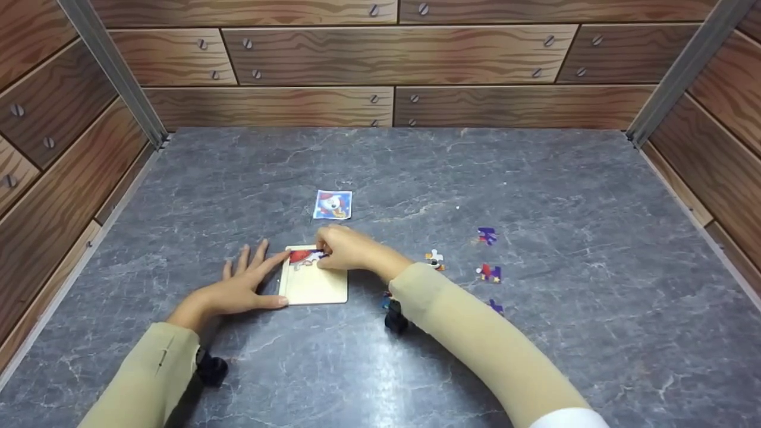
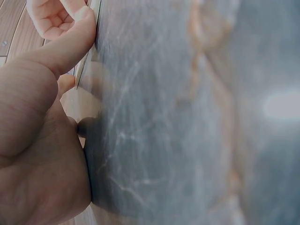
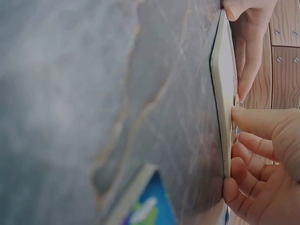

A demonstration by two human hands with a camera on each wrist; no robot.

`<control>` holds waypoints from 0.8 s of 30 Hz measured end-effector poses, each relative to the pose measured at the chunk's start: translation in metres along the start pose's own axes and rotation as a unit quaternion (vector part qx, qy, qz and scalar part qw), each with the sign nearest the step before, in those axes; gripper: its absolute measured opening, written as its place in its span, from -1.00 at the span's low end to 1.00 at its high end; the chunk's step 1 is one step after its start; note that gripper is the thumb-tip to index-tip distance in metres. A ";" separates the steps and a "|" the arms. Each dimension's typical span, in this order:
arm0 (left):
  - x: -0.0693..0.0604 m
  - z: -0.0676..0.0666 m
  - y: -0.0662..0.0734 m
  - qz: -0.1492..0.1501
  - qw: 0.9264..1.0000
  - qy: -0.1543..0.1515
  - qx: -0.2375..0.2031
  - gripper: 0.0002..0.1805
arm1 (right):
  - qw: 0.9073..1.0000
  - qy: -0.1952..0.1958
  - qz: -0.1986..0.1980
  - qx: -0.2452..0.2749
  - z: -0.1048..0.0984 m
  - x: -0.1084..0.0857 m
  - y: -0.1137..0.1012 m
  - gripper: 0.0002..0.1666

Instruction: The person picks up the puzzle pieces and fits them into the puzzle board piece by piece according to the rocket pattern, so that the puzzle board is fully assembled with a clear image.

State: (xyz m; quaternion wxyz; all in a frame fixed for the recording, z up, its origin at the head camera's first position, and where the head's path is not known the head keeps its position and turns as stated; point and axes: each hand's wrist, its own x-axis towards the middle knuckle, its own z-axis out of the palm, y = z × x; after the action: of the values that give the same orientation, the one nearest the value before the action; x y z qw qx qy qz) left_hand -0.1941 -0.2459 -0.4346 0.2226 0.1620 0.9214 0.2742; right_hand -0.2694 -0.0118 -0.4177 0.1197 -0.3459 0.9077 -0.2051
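Observation:
A pale wooden puzzle tray [image 1: 315, 289] lies flat on the table, with red and white puzzle pieces [image 1: 302, 257] along its upper left part. My left hand [image 1: 241, 289] rests beside it, fingers spread; the thumb and index fingertips touch the tray's left edge. At the tray's upper right, my right hand [image 1: 348, 246] pinches a puzzle piece [image 1: 324, 254] with curled fingers, down against the tray. Most of that piece is hidden by the fingers. In the right wrist view, the thumb and fingers of my right hand [image 3: 267, 159] meet at the tray's edge [image 3: 218, 70].
A small picture card [image 1: 333, 205] lies behind the tray. Several loose puzzle pieces are scattered to the right, among them a white and orange one [image 1: 434, 259], a red and purple one [image 1: 490, 273] and a purple one [image 1: 487, 235]. A blue piece [image 1: 386, 299] is partly behind my right sleeve.

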 end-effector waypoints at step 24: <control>0.001 0.000 -0.001 0.002 1.000 0.001 0.006 -0.03 | 0.999 -0.022 -0.036 -0.022 -0.001 0.000 0.003 -0.54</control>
State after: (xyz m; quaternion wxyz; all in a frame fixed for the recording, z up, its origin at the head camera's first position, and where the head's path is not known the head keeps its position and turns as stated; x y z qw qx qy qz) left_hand -0.1948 -0.2466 -0.4356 0.2199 0.1652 0.9228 0.2697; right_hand -0.2718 -0.0094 -0.4182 0.1250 -0.3855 0.8959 -0.1817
